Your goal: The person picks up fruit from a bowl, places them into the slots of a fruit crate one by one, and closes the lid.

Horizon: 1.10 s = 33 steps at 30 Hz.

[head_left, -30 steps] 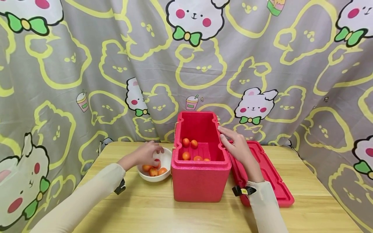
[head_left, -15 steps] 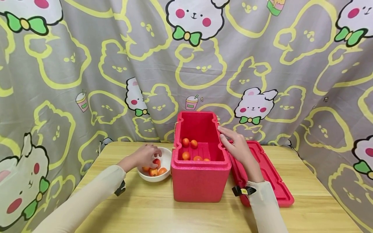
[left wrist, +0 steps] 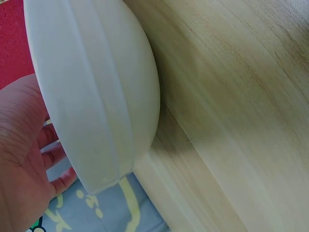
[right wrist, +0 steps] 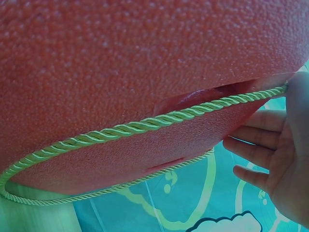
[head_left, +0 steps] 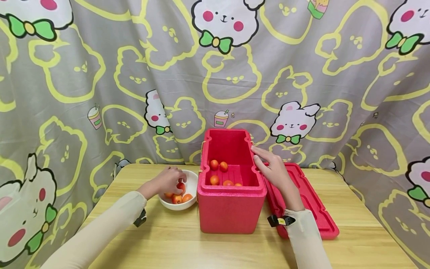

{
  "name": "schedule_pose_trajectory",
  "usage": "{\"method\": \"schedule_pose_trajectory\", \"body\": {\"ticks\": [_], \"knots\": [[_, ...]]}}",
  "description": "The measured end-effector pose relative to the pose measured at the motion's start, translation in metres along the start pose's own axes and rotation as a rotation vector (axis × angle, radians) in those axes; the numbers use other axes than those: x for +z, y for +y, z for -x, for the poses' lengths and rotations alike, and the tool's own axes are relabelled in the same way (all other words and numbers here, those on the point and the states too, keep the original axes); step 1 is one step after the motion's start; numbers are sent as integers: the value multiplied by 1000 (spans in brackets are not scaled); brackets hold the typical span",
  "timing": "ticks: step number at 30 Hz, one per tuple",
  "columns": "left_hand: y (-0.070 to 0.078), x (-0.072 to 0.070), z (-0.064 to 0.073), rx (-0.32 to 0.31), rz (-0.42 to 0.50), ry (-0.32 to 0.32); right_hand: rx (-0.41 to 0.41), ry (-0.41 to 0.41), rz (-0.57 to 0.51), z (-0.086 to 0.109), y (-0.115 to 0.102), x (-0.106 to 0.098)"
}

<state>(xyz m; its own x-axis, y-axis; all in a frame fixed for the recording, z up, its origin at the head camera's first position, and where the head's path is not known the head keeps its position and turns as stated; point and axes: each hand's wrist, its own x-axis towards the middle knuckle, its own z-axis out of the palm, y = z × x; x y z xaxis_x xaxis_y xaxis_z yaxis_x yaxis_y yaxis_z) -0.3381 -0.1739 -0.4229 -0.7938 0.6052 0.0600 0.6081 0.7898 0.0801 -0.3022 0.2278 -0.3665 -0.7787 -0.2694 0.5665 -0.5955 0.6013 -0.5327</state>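
My left hand (head_left: 168, 181) reaches into a white bowl (head_left: 193, 183), its thumb and fingers curled about an orange-red tomato (head_left: 181, 187). Several other tomatoes (head_left: 177, 199) lie beneath it in the bowl. From the left wrist, the bowl's outer side (left wrist: 96, 96) covers most of the grasp. To the right stands an open red foam box (head_left: 231, 213) with several tomatoes (head_left: 214, 180) on its floor. My right hand (head_left: 273, 168) rests on the box's right rim with extended fingers. In the right wrist view those fingers (right wrist: 253, 150) lie beside the box, near a yellow cord (right wrist: 145, 124).
The red box lid (head_left: 312, 201) lies on the wooden table (head_left: 151, 239), right of the box and partly under my right forearm. A patterned curtain (head_left: 181, 74) hangs behind the table. The bowl sits close against the box's left side.
My left hand has shifted slightly within the bowl, and its fingers have closed in around a tomato. The right hand, box and lid stay where they were.
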Motion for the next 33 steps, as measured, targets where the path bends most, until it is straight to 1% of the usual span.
{"method": "schedule_pose_trajectory", "body": {"ticks": [7,13,19,24,33], "knots": [[0,3,0,13,-30,18,-5,2,2,0,1,0],[0,3,-1,32,-8,50,-10,-1,-8,1,1,0],[0,-1,-4,65,11,117,-8,2,-13,0,3,0],[1,-7,-4,74,28,159,-6,4,-2,-1,3,0],[2,-14,-4,84,69,196,-12,9,-3,-1,4,1]]}}
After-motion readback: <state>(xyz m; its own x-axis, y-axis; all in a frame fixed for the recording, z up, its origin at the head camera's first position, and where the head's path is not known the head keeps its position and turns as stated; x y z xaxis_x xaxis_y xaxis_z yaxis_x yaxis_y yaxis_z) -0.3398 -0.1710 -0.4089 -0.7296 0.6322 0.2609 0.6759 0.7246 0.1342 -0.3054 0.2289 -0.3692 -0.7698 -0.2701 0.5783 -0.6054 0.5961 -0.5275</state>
